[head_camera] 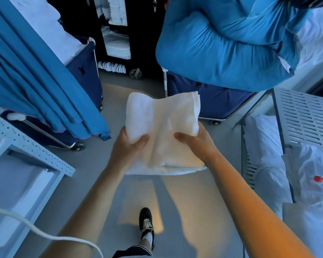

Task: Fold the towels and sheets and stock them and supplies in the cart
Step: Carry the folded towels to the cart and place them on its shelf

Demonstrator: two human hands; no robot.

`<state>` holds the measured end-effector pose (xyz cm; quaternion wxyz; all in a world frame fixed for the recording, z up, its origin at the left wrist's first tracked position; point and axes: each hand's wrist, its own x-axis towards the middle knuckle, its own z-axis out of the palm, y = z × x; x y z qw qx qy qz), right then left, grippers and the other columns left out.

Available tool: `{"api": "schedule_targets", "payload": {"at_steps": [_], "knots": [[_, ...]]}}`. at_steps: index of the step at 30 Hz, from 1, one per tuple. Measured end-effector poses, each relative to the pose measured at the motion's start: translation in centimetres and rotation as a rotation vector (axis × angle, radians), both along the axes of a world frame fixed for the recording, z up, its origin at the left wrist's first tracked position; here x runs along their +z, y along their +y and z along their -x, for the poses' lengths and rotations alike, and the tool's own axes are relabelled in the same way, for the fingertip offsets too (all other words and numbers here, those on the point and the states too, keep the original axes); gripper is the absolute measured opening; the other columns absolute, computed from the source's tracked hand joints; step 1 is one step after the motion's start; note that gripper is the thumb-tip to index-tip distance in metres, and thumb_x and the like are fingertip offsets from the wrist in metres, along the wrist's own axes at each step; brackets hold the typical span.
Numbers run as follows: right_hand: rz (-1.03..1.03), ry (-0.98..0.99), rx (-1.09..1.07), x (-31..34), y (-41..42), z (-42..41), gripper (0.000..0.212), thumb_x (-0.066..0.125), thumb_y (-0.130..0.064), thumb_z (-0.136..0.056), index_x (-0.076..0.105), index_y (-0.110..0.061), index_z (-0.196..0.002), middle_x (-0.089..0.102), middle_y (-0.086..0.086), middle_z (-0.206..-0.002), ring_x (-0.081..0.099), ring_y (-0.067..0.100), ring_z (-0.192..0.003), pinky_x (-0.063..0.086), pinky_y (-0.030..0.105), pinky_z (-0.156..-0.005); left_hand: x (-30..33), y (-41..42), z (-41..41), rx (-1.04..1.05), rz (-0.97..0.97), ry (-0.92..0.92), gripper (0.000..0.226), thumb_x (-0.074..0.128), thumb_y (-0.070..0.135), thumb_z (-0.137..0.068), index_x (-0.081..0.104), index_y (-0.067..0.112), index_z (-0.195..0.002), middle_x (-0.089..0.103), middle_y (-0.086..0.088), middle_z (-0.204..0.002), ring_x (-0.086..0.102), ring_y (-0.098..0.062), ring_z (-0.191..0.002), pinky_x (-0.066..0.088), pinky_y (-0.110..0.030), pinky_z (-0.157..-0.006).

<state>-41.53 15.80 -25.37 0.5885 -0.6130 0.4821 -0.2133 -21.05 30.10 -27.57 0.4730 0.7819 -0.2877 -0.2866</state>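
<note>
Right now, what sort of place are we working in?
Likely a hotel or hospital linen room: wheeled laundry bins heaped with blue sheets, a black cart stocked with folded towels, and metal shelving.

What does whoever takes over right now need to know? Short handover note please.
Left hand: grips the folded white towel at its left edge, thumb on top.
Right hand: grips the same towel at its right edge, thumb on top.
Towel: held in the air over the floor, in front of the body, folded into a thick stack of layers.
Cart: dark, straight ahead, with white linen already on its shelves.
Done: this towel looks folded.
Left: carry it to the cart and shelve it; blue sheets hang over the bin on the left and a blue bundle sits on the right bin, both unfolded.
</note>
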Motion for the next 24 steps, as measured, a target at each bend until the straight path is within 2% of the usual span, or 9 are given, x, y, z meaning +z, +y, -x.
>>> {"api": "schedule_targets", "payload": {"at_steps": [3, 7, 10, 13, 15, 18, 20, 24], "knots": [[0.007, -0.008, -0.017, 0.6, -2.0, -4.1, 0.064, 0.09, -0.048, -0.064, 0.055, -0.05, -0.118, 0.071, -0.027, -0.103, 0.07, -0.004, -0.086, 0.054, 0.026, -0.072, 0.4, -2.1, -4.2, -0.012, 0.024, -0.002, 0.071, 0.07, 0.067, -0.071, 0.054, 0.032, -0.131, 0.068, 0.013, -0.115, 0.066, -0.008, -0.1, 0.052, -0.027, -0.074], [0.023, -0.019, -0.005, 1.8, -3.8, -8.5, 0.063, 0.09, -0.048, -0.063, 0.055, -0.053, -0.115, 0.071, -0.027, -0.104, 0.071, -0.002, -0.089, 0.055, 0.028, -0.074, 1.1, -3.6, -8.6, 0.006, 0.054, -0.005, 0.058, 0.075, 0.059, -0.079, 0.053, 0.034, -0.127, 0.064, 0.022, -0.109, 0.063, 0.002, -0.097, 0.046, -0.019, -0.068], [0.043, -0.014, 0.021, 3.0, -4.8, -11.5, 0.068, 0.09, -0.049, -0.064, 0.053, -0.049, -0.121, 0.071, -0.023, -0.105, 0.07, 0.004, -0.094, 0.055, 0.029, -0.074, 1.8, -4.3, -11.3, 0.023, 0.075, -0.017, 0.057, 0.077, 0.055, -0.083, 0.053, 0.032, -0.129, 0.063, 0.02, -0.111, 0.06, 0.002, -0.097, 0.044, -0.018, -0.069], [0.059, -0.008, 0.064, 3.5, -5.9, -14.6, 0.076, 0.09, -0.049, -0.064, 0.053, -0.041, -0.13, 0.069, -0.016, -0.116, 0.068, 0.013, -0.106, 0.057, 0.039, -0.086, 2.4, -4.5, -13.7, 0.059, 0.082, -0.033, 0.051, 0.076, 0.055, -0.084, 0.05, 0.038, -0.125, 0.061, 0.025, -0.106, 0.059, 0.008, -0.088, 0.041, -0.013, -0.064], [0.06, -0.011, 0.095, 3.6, -6.4, -16.6, 0.075, 0.09, -0.049, -0.063, 0.055, -0.04, -0.129, 0.07, -0.015, -0.116, 0.068, 0.014, -0.107, 0.057, 0.042, -0.09, 2.6, -4.4, -15.2, 0.09, 0.084, -0.033, 0.047, 0.077, 0.053, -0.084, 0.051, 0.04, -0.121, 0.064, 0.024, -0.103, 0.061, 0.014, -0.083, 0.041, -0.008, -0.059], [0.051, -0.033, 0.145, 3.4, -7.0, -19.6, 0.069, 0.091, -0.049, -0.06, 0.058, -0.044, -0.12, 0.073, -0.021, -0.106, 0.071, 0.007, -0.098, 0.057, 0.035, -0.084, 2.6, -4.1, -17.4, 0.136, 0.087, -0.02, 0.048, 0.078, 0.05, -0.084, 0.053, 0.037, -0.123, 0.065, 0.023, -0.106, 0.058, 0.021, -0.083, 0.042, -0.006, -0.06], [0.038, -0.044, 0.18, 3.1, -7.5, -21.8, 0.07, 0.092, -0.049, -0.059, 0.058, -0.043, -0.121, 0.073, -0.021, -0.105, 0.072, 0.009, -0.097, 0.058, 0.035, -0.082, 2.6, -4.0, -18.9, 0.18, 0.101, -0.03, 0.047, 0.079, 0.046, -0.085, 0.053, 0.037, -0.124, 0.064, 0.025, -0.107, 0.056, 0.025, -0.085, 0.042, -0.002, -0.062], [0.01, -0.069, 0.248, 2.2, -8.9, -26.1, 0.075, 0.094, -0.049, -0.06, 0.058, -0.041, -0.125, 0.074, -0.017, -0.11, 0.072, 0.011, -0.099, 0.06, 0.04, -0.087, 2.3, -4.3, -21.9, 0.238, 0.066, -0.042, 0.048, 0.077, 0.052, -0.084, 0.049, 0.042, -0.122, 0.061, 0.03, -0.105, 0.053, 0.028, -0.085, 0.042, -0.01, -0.067]]}}
